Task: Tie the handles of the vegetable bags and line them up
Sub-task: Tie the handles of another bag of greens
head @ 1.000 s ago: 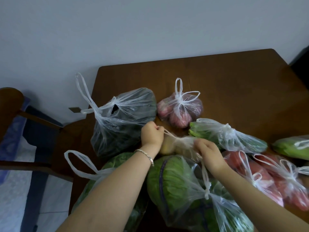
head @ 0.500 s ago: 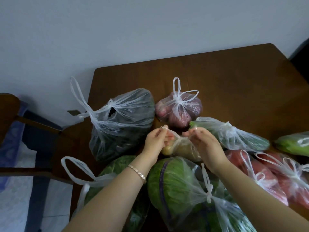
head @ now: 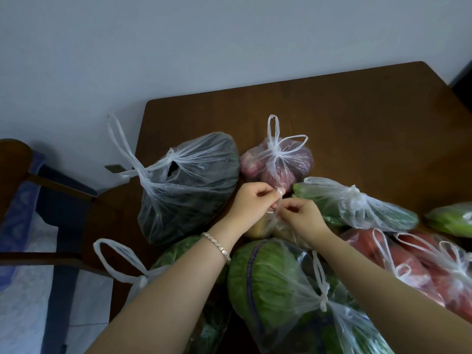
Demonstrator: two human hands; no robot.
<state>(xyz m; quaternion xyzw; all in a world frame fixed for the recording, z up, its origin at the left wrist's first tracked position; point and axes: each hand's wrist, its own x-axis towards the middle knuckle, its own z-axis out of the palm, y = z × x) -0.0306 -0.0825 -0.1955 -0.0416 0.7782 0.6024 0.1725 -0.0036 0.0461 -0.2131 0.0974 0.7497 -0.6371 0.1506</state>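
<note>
Several clear plastic vegetable bags crowd the near part of a brown wooden table. A small bag of pale yellow produce lies in the middle, mostly hidden by my hands. My left hand pinches one thin handle strand of it, and my right hand pinches the other; the two hands almost touch. Around them lie a dark leafy greens bag, a knotted bag of reddish-purple produce, a long green vegetable bag, a cabbage bag and tomato bags.
Another green vegetable bag sits at the right edge. A leafy bag with a loose handle loop hangs over the table's left edge. A wooden chair stands left of the table. A pale wall rises behind.
My hands came together from pulling the handle strands apart, and now both pinch the strands close over the small yellow bag. The camera view shifted slightly.
</note>
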